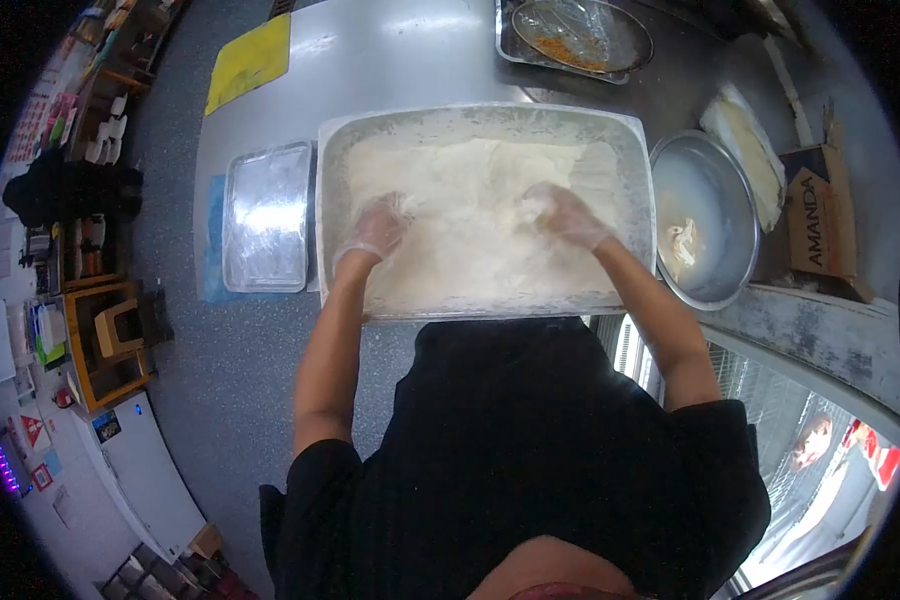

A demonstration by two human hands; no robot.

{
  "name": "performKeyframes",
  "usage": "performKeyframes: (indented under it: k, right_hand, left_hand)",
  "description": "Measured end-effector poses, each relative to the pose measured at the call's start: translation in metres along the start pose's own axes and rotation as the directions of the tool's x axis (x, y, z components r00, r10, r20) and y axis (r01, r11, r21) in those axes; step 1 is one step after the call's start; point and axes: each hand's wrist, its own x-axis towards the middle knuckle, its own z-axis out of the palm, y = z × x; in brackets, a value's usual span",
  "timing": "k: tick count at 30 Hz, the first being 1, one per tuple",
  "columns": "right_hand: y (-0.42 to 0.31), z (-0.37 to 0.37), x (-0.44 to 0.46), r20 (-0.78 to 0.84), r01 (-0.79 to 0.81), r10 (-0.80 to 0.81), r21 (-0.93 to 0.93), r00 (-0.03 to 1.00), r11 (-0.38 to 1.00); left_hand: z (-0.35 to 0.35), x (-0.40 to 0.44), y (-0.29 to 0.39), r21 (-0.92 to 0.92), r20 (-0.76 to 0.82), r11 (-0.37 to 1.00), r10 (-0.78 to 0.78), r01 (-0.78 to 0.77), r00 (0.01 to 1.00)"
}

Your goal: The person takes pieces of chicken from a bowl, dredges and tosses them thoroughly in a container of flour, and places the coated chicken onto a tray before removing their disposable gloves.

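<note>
A large pale rectangular tub [480,120] stands in front of me, its bottom covered with white powder [475,235] that looks like flour. Both of my hands wear thin clear gloves and work in the powder. My left hand [375,228] is at the left side of the tub; its fingertips are coated and blurred into the white. Towards the right side, my right hand [570,217] has its fingers curled inward around something pale and floury that I cannot make out.
Left of the tub lies a shiny metal tray [267,218]. To the right stands a steel bowl [720,190] with cloudy liquid and a pale piece in it. Behind are a tray with a round strainer [582,35] and a yellow sheet [250,62]. A cardboard box [820,220] is at far right.
</note>
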Motion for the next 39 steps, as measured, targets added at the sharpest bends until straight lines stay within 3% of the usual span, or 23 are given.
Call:
performKeyframes:
  k: [1, 2, 4, 5, 6, 7, 11, 13, 14, 16, 17, 19, 20, 22, 23, 25, 26, 28, 29, 33, 36, 38, 39]
  right_hand:
    - [-0.007, -0.015, -0.006, -0.073, -0.038, 0.060, 0.265, 0.996, 0.963]
    - [-0.007, -0.022, -0.013, -0.072, -0.049, 0.070, 0.264, 0.995, 0.963]
    - [-0.005, -0.029, -0.021, -0.244, 0.055, 0.047, 0.395, 0.969, 0.917]
    - [-0.006, -0.026, -0.022, -0.247, 0.045, 0.059, 0.395, 0.967, 0.917]
    - [-0.007, -0.024, -0.021, -0.316, -0.045, 0.057, 0.046, 0.947, 0.998]
    - [-0.008, -0.022, -0.021, -0.376, -0.153, 0.029, -0.305, 0.926, 0.940]
    - [-0.010, -0.011, -0.027, -0.355, -0.119, -0.026, -0.381, 0.935, 0.917]
    - [-0.027, -0.016, -0.028, -0.423, -0.018, -0.181, -0.425, 0.888, 0.905]
    - [-0.022, -0.016, -0.028, -0.427, -0.023, -0.178, -0.425, 0.886, 0.905]
    - [-0.014, -0.019, -0.025, -0.213, -0.139, 0.044, -0.455, 0.976, 0.880]
    - [-0.011, -0.018, -0.028, -0.216, -0.138, 0.041, -0.457, 0.976, 0.879]
    - [-0.020, -0.016, -0.035, -0.222, -0.197, 0.100, -0.474, 0.970, 0.858]
    - [-0.024, -0.019, -0.035, -0.220, -0.195, 0.099, -0.476, 0.970, 0.858]
    - [-0.034, -0.023, -0.036, -0.198, -0.354, 0.294, -0.510, 0.935, 0.784]
    - [-0.012, -0.014, -0.035, -0.210, -0.367, 0.301, -0.509, 0.930, 0.778]
    - [0.050, 0.007, -0.045, -0.395, -0.196, 0.002, -0.451, 0.919, 0.871]
    - [0.035, 0.000, -0.053, -0.418, -0.228, 0.021, -0.452, 0.908, 0.862]
    - [-0.023, -0.011, -0.053, -0.290, -0.486, 0.390, -0.549, 0.874, 0.680]
    - [-0.005, -0.007, -0.054, -0.290, -0.498, 0.408, -0.578, 0.866, 0.646]
    - [-0.011, -0.008, -0.068, -0.238, -0.376, 0.291, -0.593, 0.927, 0.712]
    - [-0.024, 0.002, -0.063, -0.206, -0.345, 0.277, -0.587, 0.939, 0.732]
    - [0.019, 0.024, -0.059, -0.382, -0.368, 0.160, -0.572, 0.910, 0.733]
    - [0.035, 0.025, -0.060, -0.372, -0.352, 0.149, -0.568, 0.916, 0.744]
  left_hand:
    - [0.004, 0.002, -0.005, -0.097, -0.140, 0.991, 0.083, -0.097, 0.987]
    - [0.001, 0.002, -0.003, -0.104, -0.134, 0.989, 0.086, -0.100, 0.987]
    - [-0.018, 0.005, 0.010, -0.121, 0.015, 0.989, -0.079, 0.080, 0.997]
    - [-0.025, 0.005, 0.017, -0.125, 0.025, 0.989, -0.072, 0.074, 0.997]
    - [-0.030, 0.005, 0.024, -0.019, 0.073, 0.997, -0.077, 0.079, 0.994]
    - [-0.032, 0.006, 0.026, 0.087, 0.118, 0.993, -0.087, 0.077, 0.989]
    - [-0.016, 0.012, 0.009, 0.105, 0.113, 0.991, -0.091, 0.079, 0.989]
    - [-0.002, 0.015, -0.006, -0.077, 0.120, 0.988, -0.128, 0.137, 0.985]
    - [0.005, 0.016, -0.010, -0.076, 0.121, 0.988, -0.122, 0.132, 0.985]
    - [0.004, 0.014, -0.003, -0.052, -0.007, 0.998, -0.021, 0.021, 1.000]
    - [0.000, 0.016, -0.001, -0.052, -0.011, 0.998, -0.019, 0.018, 1.000]
    - [-0.029, 0.015, 0.019, -0.111, 0.228, 0.988, -0.079, 0.107, 0.970]
    - [-0.029, 0.011, 0.017, -0.113, 0.227, 0.988, -0.080, 0.108, 0.971]
    - [-0.029, 0.001, 0.009, 0.029, 0.025, 0.999, 0.033, -0.033, 0.999]
    - [-0.028, -0.001, 0.004, 0.027, 0.027, 0.998, 0.048, -0.049, 0.998]
    - [-0.021, -0.006, -0.001, 0.210, -0.088, 0.974, 0.110, -0.090, 0.990]
    - [-0.023, -0.009, 0.006, 0.235, -0.041, 0.971, 0.066, -0.054, 0.997]
    - [-0.026, -0.010, 0.011, 0.266, 0.004, 0.963, 0.034, -0.034, 0.999]
    - [-0.024, -0.010, 0.009, 0.322, 0.093, 0.947, -0.014, -0.017, 0.996]
    - [-0.017, -0.010, -0.002, 0.395, 0.242, 0.917, -0.056, -0.045, 0.969]
    - [-0.027, -0.010, 0.004, 0.332, 0.230, 0.943, -0.104, 0.022, 0.968]
    - [-0.025, 0.004, -0.014, 0.313, 0.167, 0.948, -0.111, 0.054, 0.980]
    - [-0.025, 0.006, -0.022, 0.278, 0.109, 0.959, -0.096, 0.062, 0.989]
